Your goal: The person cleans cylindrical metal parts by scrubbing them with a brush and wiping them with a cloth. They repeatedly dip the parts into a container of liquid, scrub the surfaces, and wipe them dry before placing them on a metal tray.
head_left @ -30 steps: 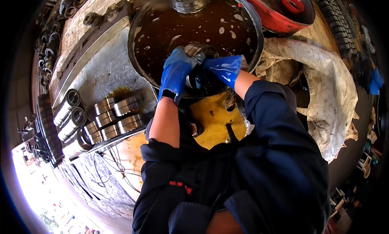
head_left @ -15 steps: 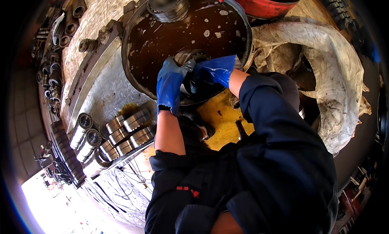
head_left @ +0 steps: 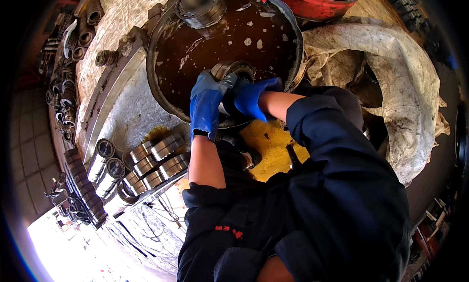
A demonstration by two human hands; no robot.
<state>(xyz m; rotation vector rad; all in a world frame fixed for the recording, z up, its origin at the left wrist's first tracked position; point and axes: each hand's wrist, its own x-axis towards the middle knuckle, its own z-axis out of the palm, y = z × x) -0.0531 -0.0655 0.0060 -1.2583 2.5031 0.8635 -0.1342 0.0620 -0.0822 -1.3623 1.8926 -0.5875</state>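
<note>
A steel roller bearing [head_left: 225, 67] is held tilted at the near side of a round basin [head_left: 149, 69] of brown liquid. My left hand [head_left: 207, 99], in a blue rubber glove, is closed around the bearing's left side. Close against the bearing's near right side is my right hand [head_left: 249, 97], also gloved in blue. Its fingers are in shadow and hidden, so what they hold does not show. A second, larger bearing [head_left: 202, 11] sits at the basin's far edge.
Several bearing rings [head_left: 166, 145] stand stacked at the left on a metal sheet [head_left: 127, 99], near wrapped bearing rolls [head_left: 100, 160]. A red container [head_left: 317, 8] is beyond the basin. A stained pale sack [head_left: 405, 86] lies at the right. Yellow surface [head_left: 264, 135] shows below the basin.
My right hand has turned at the wrist, and its glove cuff has swung down and toward the left. My left hand stays on the bearing. A pale streak now shows on the liquid.
</note>
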